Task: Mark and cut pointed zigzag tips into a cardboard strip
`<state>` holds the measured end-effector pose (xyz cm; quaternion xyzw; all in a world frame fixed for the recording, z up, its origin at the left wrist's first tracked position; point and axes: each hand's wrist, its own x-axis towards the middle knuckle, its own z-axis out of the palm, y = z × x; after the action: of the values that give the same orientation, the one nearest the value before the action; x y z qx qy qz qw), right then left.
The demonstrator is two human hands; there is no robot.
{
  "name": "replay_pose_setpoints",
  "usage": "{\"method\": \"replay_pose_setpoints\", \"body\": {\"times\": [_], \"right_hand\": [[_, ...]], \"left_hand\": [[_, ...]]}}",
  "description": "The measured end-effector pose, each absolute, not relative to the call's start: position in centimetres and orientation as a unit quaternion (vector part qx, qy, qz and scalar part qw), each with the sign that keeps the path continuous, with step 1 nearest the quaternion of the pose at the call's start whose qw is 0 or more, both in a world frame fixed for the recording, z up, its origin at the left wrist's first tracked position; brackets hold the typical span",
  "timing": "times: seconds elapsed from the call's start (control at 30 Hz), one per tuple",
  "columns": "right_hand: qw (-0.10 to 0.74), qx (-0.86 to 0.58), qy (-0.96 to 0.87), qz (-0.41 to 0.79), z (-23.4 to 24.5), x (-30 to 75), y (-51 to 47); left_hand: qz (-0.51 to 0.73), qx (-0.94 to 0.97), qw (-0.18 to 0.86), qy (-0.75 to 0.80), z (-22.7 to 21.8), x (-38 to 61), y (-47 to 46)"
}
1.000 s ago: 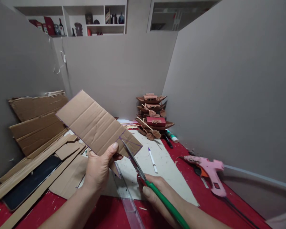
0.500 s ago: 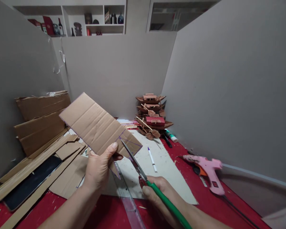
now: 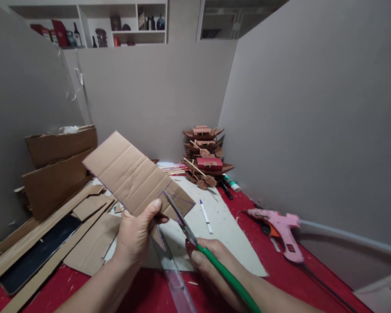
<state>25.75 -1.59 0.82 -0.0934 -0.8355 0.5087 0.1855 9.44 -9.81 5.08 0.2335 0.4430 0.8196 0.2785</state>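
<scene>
My left hand (image 3: 138, 232) is closed on a rectangular piece of cardboard (image 3: 127, 169), thumb on top near its lower edge. Purple marker lines run across the cardboard's right end and along its borders. My right hand (image 3: 211, 265) grips a pair of scissors (image 3: 221, 271) with green handles. Their blades lie at the marked right end, tips close to a purple line; part of the lower blade is hidden. A pointed cardboard flap (image 3: 158, 237) hangs under my left hand. Below it a clear ruler (image 3: 179, 282) lies on the table.
A pink glue gun (image 3: 285, 228) with its cord lies at the right. Stacked model boats (image 3: 208, 163) stand at the back. A white marker (image 3: 206, 217) rests on a pale board (image 3: 237, 243). Cardboard strips (image 3: 48, 252) and sheets (image 3: 58, 178) pile up at the left.
The camera view has shifted slightly. The cardboard and the scissors keep nearly the same position against each other, with the blades looking slightly more closed.
</scene>
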Motion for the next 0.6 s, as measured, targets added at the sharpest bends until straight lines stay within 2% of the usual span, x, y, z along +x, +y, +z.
{"method": "replay_pose_setpoints", "body": {"times": [0.23,0.6], "right_hand": [[0.156,-0.123,-0.820,0.536,0.89,25.84,-1.72],[0.171,-0.102,-0.833,0.516,0.56,25.47,-1.33]], "left_hand": [[0.820,0.236,0.282,0.439,5.28,9.40,-9.75],[0.818,0.238,0.283,0.440,5.27,9.43,-9.81]]}}
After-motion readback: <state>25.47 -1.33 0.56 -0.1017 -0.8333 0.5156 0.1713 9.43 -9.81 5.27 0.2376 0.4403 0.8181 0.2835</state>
